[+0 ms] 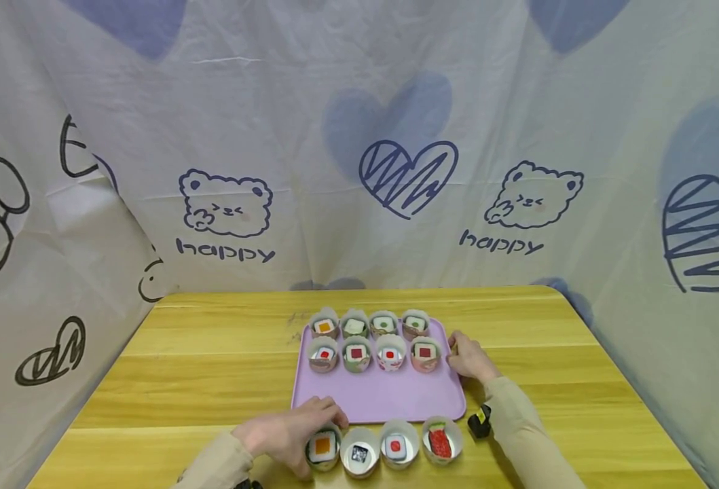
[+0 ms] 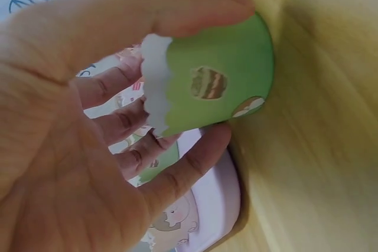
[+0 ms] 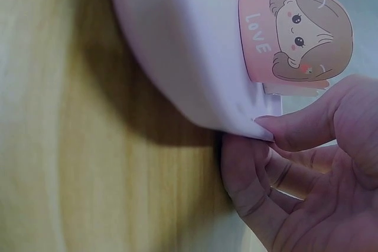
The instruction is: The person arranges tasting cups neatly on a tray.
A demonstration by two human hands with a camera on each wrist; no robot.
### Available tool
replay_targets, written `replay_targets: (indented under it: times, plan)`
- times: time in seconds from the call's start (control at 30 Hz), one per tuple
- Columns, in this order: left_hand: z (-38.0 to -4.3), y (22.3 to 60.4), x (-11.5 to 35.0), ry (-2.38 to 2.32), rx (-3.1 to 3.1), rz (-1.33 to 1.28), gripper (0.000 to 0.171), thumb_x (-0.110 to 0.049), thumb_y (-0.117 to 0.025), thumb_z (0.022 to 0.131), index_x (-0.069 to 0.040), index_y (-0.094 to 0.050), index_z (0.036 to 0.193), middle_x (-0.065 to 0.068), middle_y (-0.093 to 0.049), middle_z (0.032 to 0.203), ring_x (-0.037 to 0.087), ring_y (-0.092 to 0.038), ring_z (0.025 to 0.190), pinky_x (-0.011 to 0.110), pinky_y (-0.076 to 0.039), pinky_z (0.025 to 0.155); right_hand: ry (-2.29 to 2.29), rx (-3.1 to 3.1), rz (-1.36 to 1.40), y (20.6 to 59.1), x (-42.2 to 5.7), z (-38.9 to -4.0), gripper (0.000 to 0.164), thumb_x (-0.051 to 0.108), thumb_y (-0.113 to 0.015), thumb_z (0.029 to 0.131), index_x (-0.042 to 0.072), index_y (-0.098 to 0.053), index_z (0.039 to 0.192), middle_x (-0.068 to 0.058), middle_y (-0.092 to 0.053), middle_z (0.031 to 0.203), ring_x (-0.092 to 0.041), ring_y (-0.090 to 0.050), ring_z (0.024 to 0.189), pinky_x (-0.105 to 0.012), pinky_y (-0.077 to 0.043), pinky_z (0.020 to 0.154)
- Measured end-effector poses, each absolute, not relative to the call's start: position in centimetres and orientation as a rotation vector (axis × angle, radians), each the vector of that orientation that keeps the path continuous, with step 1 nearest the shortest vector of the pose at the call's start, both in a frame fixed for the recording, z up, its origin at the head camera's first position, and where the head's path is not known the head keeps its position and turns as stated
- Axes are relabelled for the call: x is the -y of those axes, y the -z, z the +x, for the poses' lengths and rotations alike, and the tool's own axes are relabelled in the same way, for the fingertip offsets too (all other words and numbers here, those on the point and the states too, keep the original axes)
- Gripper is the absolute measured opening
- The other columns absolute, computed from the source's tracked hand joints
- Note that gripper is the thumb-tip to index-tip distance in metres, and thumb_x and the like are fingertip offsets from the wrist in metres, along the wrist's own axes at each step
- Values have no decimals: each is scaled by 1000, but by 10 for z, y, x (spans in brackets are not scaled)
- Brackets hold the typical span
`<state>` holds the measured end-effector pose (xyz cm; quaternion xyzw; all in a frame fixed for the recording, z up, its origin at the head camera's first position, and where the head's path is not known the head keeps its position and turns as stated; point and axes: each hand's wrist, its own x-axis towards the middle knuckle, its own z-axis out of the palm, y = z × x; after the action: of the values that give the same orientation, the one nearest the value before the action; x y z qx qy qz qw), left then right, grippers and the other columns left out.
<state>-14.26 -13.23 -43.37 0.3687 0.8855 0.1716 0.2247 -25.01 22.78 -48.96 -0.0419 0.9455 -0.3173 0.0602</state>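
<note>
My left hand grips a green paper cupcake cup around its sides, thumb on one side and fingers on the other. Inside this cup sits a white piece with an orange square on top. It stands leftmost in a row at the near side of the lilac tray. With thumb and index finger my right hand pinches the tray's right rim, beside a pink cup printed with a girl's face and "LOVE". Two rows of filled cups occupy the tray's far half.
Along the near row stand a cup with a black-topped piece, one with a red dot and one with a red slice. A black object with a yellow mark is by the right wrist. White printed cloth hangs behind the wooden table.
</note>
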Motion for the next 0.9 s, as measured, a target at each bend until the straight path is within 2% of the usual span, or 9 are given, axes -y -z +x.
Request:
replay_targets:
  times: [0.47, 0.9]
  plan:
    - [-139, 444, 129, -426, -2494, 1020, 66, -15, -91, 64, -27, -55, 119, -16, -54, 117, 0, -47, 110, 23, -49, 101, 975, -2859, -123, 489, -227, -249, 21, 1, -57, 86, -4, -52, 106, -10, -54, 75, -20, -55, 65, -27, -43, 56]
    - [-137, 445, 127, -333, -2574, 1069, 65, -14, -92, 58, -25, -57, 111, -16, -57, 109, 0, -48, 100, 21, -52, 92, 986, -2852, -111, 489, -227, -250, 20, 1, -56, 88, -4, -51, 107, -10, -54, 76, -20, -55, 65, -27, -43, 56]
